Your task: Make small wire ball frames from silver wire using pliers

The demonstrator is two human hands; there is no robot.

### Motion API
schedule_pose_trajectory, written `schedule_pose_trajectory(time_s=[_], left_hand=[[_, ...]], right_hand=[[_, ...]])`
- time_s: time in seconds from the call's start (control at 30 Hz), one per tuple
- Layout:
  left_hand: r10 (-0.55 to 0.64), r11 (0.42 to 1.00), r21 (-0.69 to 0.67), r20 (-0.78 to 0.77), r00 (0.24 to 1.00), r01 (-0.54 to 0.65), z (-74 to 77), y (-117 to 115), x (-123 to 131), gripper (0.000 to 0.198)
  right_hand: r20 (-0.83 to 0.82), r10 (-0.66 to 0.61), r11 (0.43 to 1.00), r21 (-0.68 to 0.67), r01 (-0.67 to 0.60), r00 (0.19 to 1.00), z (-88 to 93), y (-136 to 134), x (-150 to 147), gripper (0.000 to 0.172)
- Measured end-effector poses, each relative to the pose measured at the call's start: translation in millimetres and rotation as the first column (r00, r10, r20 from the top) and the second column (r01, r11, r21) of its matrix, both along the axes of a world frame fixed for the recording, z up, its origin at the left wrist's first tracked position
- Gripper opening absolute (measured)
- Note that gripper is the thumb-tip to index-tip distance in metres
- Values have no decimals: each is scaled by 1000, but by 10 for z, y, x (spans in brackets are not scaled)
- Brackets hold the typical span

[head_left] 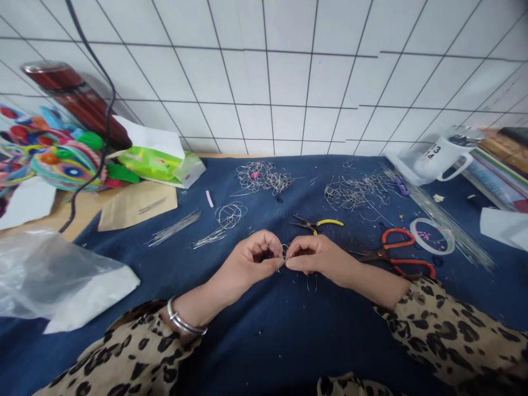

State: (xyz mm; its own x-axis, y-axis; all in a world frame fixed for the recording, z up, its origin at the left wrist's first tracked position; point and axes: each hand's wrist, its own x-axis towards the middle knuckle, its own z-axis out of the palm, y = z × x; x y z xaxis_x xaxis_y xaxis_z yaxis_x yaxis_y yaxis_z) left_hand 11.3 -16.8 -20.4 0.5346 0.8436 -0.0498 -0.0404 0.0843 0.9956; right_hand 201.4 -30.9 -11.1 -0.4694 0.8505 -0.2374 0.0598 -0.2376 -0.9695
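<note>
My left hand [260, 256] and my right hand [314, 256] meet at the middle of the blue cloth. Both pinch thin silver wire [284, 250], bent into small loops between the fingertips; its exact shape is partly hidden by my fingers. A thin wire loop hangs below my right hand. Just beyond the right hand lie pliers [315, 224] with yellow handles. Scissors [396, 256] with orange-red handles rest beside my right wrist. Left of my left hand are a coil of wire [231, 215] and a bundle of short straight wires [211, 236].
Tangled wire heaps [357, 192] lie toward the tiled wall. At right are a round dish [432, 236] with pink bits, long straight wires [449, 225] and a white mug [443, 154]. A plastic bag [61, 280], brown envelope [138, 204] and red flask [78, 99] stand or lie at left.
</note>
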Motion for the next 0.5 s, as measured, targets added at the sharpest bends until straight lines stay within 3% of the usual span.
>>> schedule_pose_trajectory(time_s=[0.5], left_hand=[[33, 999, 11, -52, 998, -32, -10, 25, -10, 8]], right_hand=[[2, -33, 998, -51, 33, 999, -42, 8, 6, 21]])
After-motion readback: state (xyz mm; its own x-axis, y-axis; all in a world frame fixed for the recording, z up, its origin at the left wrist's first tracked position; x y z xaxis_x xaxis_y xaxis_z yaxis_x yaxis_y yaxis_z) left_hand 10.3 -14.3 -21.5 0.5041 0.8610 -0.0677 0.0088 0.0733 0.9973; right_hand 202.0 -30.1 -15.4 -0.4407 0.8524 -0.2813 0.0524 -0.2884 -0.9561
